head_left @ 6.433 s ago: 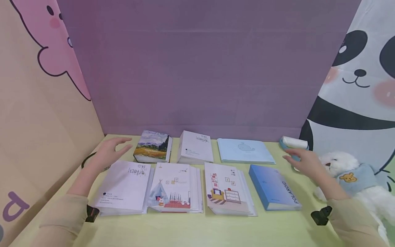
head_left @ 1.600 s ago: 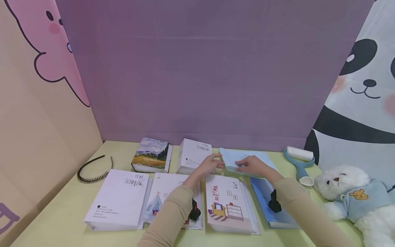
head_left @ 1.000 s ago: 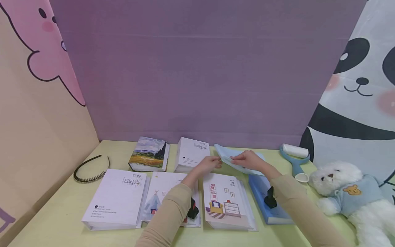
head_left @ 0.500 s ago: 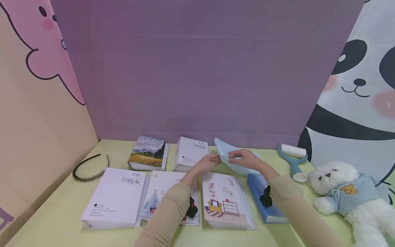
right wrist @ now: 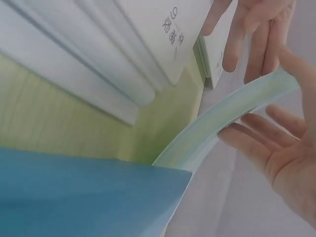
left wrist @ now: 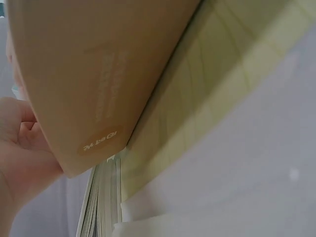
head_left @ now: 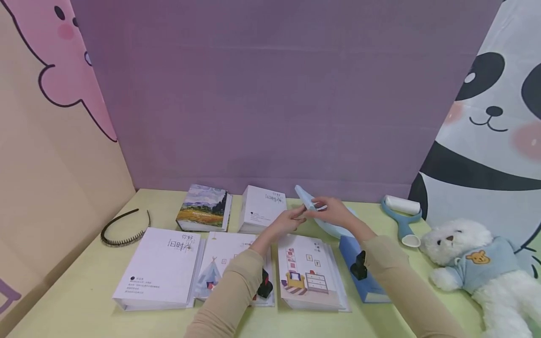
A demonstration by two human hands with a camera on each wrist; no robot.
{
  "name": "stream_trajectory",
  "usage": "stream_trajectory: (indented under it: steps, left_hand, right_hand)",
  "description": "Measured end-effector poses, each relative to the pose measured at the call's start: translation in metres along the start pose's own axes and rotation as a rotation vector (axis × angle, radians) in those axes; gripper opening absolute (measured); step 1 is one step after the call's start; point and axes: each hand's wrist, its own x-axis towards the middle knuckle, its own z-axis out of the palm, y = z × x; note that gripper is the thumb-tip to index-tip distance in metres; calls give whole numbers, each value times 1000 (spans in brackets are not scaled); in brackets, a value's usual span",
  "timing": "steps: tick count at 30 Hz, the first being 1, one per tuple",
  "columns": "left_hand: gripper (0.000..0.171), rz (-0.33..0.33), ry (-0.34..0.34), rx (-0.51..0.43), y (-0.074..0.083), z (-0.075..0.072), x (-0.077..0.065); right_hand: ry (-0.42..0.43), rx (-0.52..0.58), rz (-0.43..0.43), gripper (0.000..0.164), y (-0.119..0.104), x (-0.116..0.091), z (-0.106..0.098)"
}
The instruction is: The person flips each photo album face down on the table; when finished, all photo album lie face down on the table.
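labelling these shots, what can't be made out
Head view: part of the pale blue book, behind the right hand.
Head view: right side of the darker blue book, behind the right sleeve.
Head view: small print on the front-left white book, too small.
Right wrist view: rest of the left hand, beyond the top edge.

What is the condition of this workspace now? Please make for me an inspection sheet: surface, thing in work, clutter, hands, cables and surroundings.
Surface: pale yellow-green table, with books in two rows.
Thing in work: light blue book, back row, its left end raised and bent.
Clutter: six other books; hairband at the left; lint roller and teddy bear at the right.
Hands: right hand grips the book, thumb above, fingers below; left hand is at the raised end, contact hard to tell.
Cables: nothing seen.
Surroundings: purple backdrop, panda picture at the right, pink cartoon at the left.
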Motion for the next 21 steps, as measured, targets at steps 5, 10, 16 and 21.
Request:
stream_trajectory:
  steps: [5,10,16,21]
  left_hand:
    - [52,19,-2,-35,2,2,1]
    - [49,27,-19,-18,7,5,1]
    - [50,50,-38,2,15,9,3]
    - [47,57,-33,19,16,12,4]
  right_hand:
    - [47,12,44,61,0,2,0]
    - [77,33,25,52,-5,2,-2]
    - [122,48,19,43,-14,6,-12]
    - [175,119,57,40,-21,8,-17]
